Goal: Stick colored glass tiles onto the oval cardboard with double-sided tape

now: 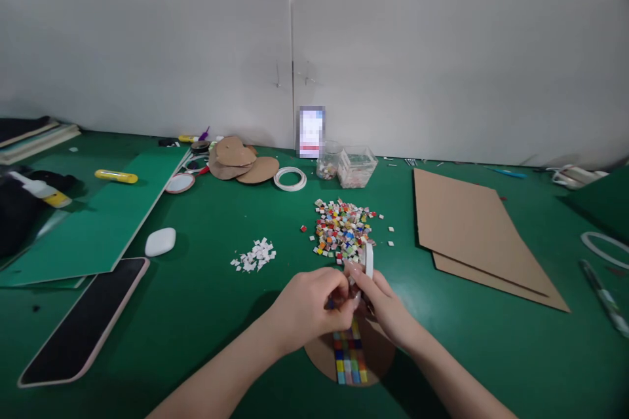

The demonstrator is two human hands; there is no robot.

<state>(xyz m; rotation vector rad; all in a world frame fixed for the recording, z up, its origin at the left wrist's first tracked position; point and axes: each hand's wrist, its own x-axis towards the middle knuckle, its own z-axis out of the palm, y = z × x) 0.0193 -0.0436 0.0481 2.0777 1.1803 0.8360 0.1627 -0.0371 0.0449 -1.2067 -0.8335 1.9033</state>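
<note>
My right hand [386,308] is closed around a white roll of tape [368,260], held on edge. Close against it, my left hand [314,304] has its fingers pinched together near the roll; whatever is between them is hidden. Below both hands lies a round cardboard disc [381,360], bearing rows of small coloured square tiles [351,366]. The upper part of those rows is covered by my fingers. Just beyond the hands spreads a heap of loose mosaic tiles [344,229] in many colours. Small white scraps [254,255] are piled to the left.
Cardboard sheets [472,229] lie at right. A clear box [356,167], a jar [329,160], a lit phone [311,133], a white ring-shaped roll [289,179] and cardboard discs [258,170] stand or lie behind. A dark phone [86,321] and white case [160,241] are left.
</note>
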